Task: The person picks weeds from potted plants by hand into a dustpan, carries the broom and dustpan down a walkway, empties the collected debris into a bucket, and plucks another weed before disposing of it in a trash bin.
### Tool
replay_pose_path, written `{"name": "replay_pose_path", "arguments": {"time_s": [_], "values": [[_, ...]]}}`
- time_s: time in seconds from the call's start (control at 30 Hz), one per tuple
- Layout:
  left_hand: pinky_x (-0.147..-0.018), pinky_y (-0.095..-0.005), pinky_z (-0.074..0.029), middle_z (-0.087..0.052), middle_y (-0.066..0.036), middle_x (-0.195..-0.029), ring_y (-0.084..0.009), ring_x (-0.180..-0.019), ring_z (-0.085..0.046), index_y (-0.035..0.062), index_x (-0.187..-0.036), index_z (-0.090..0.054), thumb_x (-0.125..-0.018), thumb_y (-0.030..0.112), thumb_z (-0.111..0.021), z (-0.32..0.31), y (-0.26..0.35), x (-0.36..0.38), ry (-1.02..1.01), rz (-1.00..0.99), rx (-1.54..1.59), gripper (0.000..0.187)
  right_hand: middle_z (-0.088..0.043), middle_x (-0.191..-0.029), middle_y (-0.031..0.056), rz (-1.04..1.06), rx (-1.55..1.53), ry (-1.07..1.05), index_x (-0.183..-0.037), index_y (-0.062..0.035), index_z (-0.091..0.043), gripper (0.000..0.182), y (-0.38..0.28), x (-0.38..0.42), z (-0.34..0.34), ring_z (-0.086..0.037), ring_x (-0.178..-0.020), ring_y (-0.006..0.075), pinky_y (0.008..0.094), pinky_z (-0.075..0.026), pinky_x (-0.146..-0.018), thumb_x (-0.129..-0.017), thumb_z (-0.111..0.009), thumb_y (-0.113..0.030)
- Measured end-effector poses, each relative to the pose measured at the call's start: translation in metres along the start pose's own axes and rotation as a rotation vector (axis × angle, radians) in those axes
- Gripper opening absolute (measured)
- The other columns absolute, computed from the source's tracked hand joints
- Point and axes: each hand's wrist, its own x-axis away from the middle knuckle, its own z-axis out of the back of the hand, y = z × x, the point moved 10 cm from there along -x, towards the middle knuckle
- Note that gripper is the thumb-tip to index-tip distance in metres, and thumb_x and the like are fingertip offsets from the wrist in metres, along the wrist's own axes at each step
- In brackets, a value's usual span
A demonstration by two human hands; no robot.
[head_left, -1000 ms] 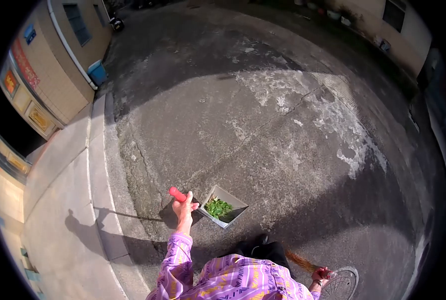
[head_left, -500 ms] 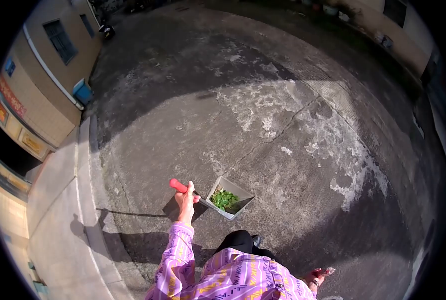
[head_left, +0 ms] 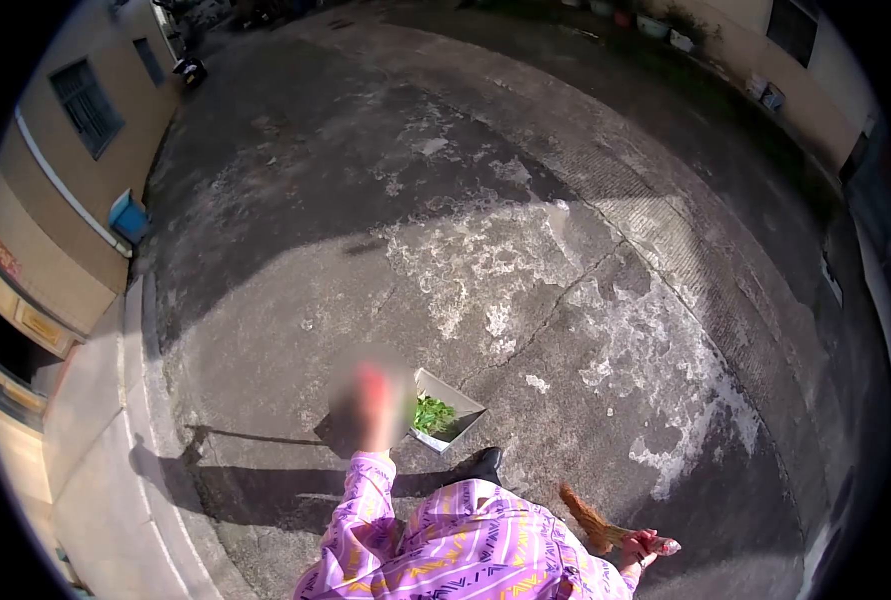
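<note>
A blurred patch covers my left hand (head_left: 374, 415), in front of me left of centre; the red of the dustpan's handle shows through it. Beside that hand is the pale dustpan (head_left: 449, 437), with green leaves (head_left: 433, 413) in it. Low on the right, my right hand (head_left: 641, 546) is closed around the handle of a broom (head_left: 588, 517). The broom's brown bristles point up and to the left, and its pale handle end sticks out past my fingers.
Cracked concrete ground (head_left: 296, 330) with whitish patches spreads ahead. My dark shoe (head_left: 484, 464) is just below the dustpan. On the left are a raised kerb, a building wall and a blue bin (head_left: 129, 216). Potted plants (head_left: 654, 27) line the far right wall.
The broom's bristles have come into view beside my right hand. The dustpan has shifted slightly left and down in view, and my shoe shows more. My left hand is now blurred.
</note>
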Motion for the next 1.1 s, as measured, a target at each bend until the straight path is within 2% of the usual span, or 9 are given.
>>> {"name": "replay_pose_path", "arguments": {"time_s": [0.2, 0.33, 0.57, 0.73, 0.8, 0.93, 1.0, 1.07, 1.1], "values": [[-0.036, -0.0197, -0.034, -0.052, 0.001, -0.059, -0.0056, -0.042, -0.041, 0.0044, -0.070, -0.055, -0.072, 0.034, -0.066, -0.121, 0.019, -0.072, -0.024, 0.178, 0.176, 0.032, -0.053, -0.066, 0.0014, 0.188, 0.186, 0.074, -0.079, -0.0064, -0.055, 0.010, 0.044, -0.034, -0.101, -0.049, -0.054, 0.0123, 0.0199, -0.043, -0.045, -0.075, -0.053, -0.015], [-0.037, -0.0192, -0.033, -0.055, -0.001, -0.063, -0.0050, -0.042, -0.041, 0.0039, -0.071, -0.056, -0.072, 0.036, -0.066, -0.195, 0.172, -0.096, -0.110, 0.563, 0.297, 0.033, -0.053, -0.065, 0.0007, 0.261, 0.242, 0.086, -0.079, -0.0074, -0.055, 0.010, 0.072, -0.084, -0.172, -0.049, -0.054, 0.0124, 0.0203, -0.043, -0.045, -0.076, -0.051, -0.017], [-0.036, -0.0180, -0.034, -0.056, -0.002, -0.068, -0.0050, -0.043, -0.042, 0.0052, -0.077, -0.052, -0.073, 0.033, -0.066, -0.363, 0.236, -0.159, -0.068, 0.552, 0.354, 0.031, -0.053, -0.064, -0.0004, 0.259, 0.225, 0.057, -0.078, -0.0091, -0.055, 0.013, 0.129, -0.192, -0.337, -0.049, -0.053, 0.0126, 0.0210, -0.042, -0.045, -0.079, -0.048, -0.020], [-0.036, -0.0178, -0.034, -0.057, -0.003, -0.070, -0.0049, -0.043, -0.042, 0.0050, -0.078, -0.053, -0.073, 0.033, -0.065, -0.459, 0.295, -0.201, -0.060, 0.579, 0.342, 0.031, -0.054, -0.064, 0.0012, -0.009, 0.057, 0.365, -0.076, -0.0084, -0.054, 0.018, 0.177, -0.306, -0.401, -0.049, -0.051, 0.0137, 0.0213, -0.042, -0.044, -0.079, -0.047, -0.024], [-0.036, -0.0180, -0.033, -0.058, -0.004, -0.070, -0.0053, -0.042, -0.041, 0.0047, -0.079, -0.054, -0.074, 0.034, -0.065, -0.501, 0.222, -0.240, 0.018, 0.251, 0.200, 0.031, -0.054, -0.064, 0.0030, -0.053, 0.128, 0.118, -0.073, -0.0074, -0.054, 0.018, 0.203, -0.349, -0.447, -0.049, -0.050, 0.0147, 0.0213, -0.042, -0.043, -0.078, -0.048, -0.024], [-0.034, -0.0174, -0.030, -0.059, -0.003, -0.070, -0.0046, -0.039, -0.039, 0.0063, -0.078, -0.054, -0.073, 0.034, -0.065, -0.672, 0.209, -0.261, -0.380, 1.140, 1.695, 0.031, -0.051, -0.063, 0.0050, -0.272, -0.183, 0.159, -0.071, -0.0046, -0.052, 0.003, 0.275, -0.403, -0.543, -0.050, -0.052, 0.0133, 0.0191, -0.041, -0.042, -0.071, -0.054, -0.007], [-0.034, -0.0171, -0.028, -0.059, -0.002, -0.070, -0.0041, -0.038, -0.038, 0.0075, -0.078, -0.054, -0.073, 0.035, -0.065, -0.699, 0.260, -0.266, -0.209, 0.960, 1.066, 0.030, -0.048, -0.069, 0.0066, -0.351, -0.383, 0.153, -0.086, 0.0017, -0.043, 0.018, 0.310, -0.402, -0.609, -0.049, -0.054, 0.0126, 0.0187, -0.039, -0.042, -0.070, -0.050, -0.001], [-0.033, -0.0168, -0.026, -0.059, -0.001, -0.070, -0.0035, -0.037, -0.038, 0.0087, -0.078, -0.054, -0.073, 0.036, -0.065, -0.722, 0.385, -0.264, -0.191, 0.857, 0.545, 0.030, -0.047, -0.076, 0.0081, -0.422, -0.340, -0.121, -0.090, 0.0041, -0.038, 0.020, 0.283, -0.518, -0.582, -0.049, -0.057, 0.0124, 0.0176, -0.039, -0.044, -0.072, -0.044, -0.004], [-0.032, -0.0166, -0.025, -0.059, -0.001, -0.071, -0.0033, -0.037, -0.037, 0.0093, -0.078, -0.054, -0.073, 0.037, -0.064, -0.737, 0.443, -0.269, -0.202, 0.844, 0.424, 0.030, -0.047, -0.068, 0.0076, -0.531, -0.473, 0.175, -0.084, 0.0037, -0.040, 0.023, 0.316, -0.465, -0.633, -0.047, -0.051, 0.0138, 0.0212, -0.042, -0.043, -0.066, -0.053, -0.004]]}}
